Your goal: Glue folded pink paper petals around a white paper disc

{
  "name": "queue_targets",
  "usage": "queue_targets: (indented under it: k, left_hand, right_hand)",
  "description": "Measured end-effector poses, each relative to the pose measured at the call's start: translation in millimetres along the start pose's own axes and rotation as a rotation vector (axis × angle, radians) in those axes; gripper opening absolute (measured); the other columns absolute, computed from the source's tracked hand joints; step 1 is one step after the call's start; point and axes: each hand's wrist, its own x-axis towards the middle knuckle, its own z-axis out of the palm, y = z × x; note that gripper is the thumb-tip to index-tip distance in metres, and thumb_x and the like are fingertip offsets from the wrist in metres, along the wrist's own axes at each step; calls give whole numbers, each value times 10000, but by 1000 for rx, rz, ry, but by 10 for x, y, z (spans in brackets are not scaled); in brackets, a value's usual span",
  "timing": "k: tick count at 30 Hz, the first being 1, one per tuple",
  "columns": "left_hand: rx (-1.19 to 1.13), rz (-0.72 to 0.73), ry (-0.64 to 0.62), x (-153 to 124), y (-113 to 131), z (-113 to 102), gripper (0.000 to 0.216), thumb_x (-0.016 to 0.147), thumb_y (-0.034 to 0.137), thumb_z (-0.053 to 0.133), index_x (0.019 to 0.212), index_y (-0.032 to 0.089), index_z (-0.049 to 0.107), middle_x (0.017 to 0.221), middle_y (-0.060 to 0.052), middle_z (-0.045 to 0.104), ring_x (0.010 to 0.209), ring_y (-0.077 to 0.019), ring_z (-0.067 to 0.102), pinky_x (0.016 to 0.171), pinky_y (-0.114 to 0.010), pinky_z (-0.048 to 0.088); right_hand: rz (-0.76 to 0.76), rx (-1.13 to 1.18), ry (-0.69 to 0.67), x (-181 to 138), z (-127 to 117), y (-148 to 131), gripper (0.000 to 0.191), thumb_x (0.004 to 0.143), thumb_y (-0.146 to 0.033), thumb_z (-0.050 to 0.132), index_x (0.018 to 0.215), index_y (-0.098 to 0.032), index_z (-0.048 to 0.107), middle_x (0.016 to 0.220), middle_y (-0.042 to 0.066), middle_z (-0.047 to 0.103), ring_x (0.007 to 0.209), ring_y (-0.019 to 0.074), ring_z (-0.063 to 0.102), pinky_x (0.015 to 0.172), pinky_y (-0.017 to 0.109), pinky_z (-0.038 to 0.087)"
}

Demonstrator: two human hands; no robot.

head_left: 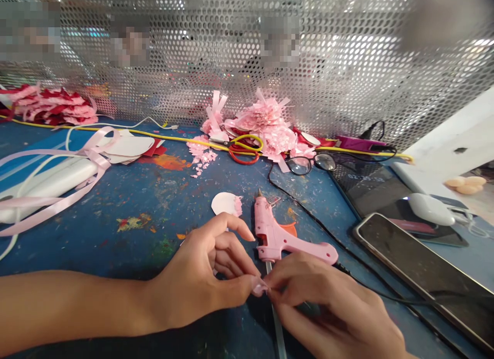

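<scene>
Between the fingertips of both hands is a small piece of pale pink ribbon (pixel 258 286). My left hand (pixel 208 271) pinches it from the left, thumb against a curled finger, with the index finger raised. My right hand (pixel 328 302) is closed on its right side, the fingertips pressed together. Just beyond the hands lies a pink glue gun (pixel 266 228) on its side, nozzle pointing away, a glue stick (pixel 277 323) running back from it beneath the hands. Behind my left hand sits a white rounded cutout (pixel 224 203) with pink bits along one edge.
Yellow-and-red scissors (pixel 245 147), glasses (pixel 301 165) and a pink ribbon heap (pixel 266 122) lie at the back along a perforated metal screen (pixel 173 55). Long ribbon (pixel 77 194) lies left. At right are a phone (pixel 424 266), a black cable (pixel 309 210) and a white mouse-like device (pixel 430 209).
</scene>
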Motion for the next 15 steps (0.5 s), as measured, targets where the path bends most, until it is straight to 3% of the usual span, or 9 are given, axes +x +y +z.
queue_targets:
  k: [3,10,15]
  left_hand:
    - [74,83,-20,-8,-26,-12,331,726,124,682,952,215,458,744,28,673,648,-93,645,624,-175,513]
    - [473,514,-68,30,-80,-131,155,782,109,609,913,187,578,835,-39,697,733,-130,657,697,-220,528]
    - [548,608,-143,54,-69,-174,156,803,89,582,890,200,650,840,-52,723,794,-160,674,741,-260,540]
  right_hand:
    - [78,67,103,-53,56,17,256,757,2,557,811,-233,469,701,-12,667,638,116,661,590,214,568]
    - [132,147,179,-128,77,56,289,743,-21,615,853,-244,468,741,-32,684,686,115,674,678,226,579]
    - [152,126,168,-100,70,54,257,754,-46,630,822,-239,475,722,-30,686,650,115,670,626,214,576]
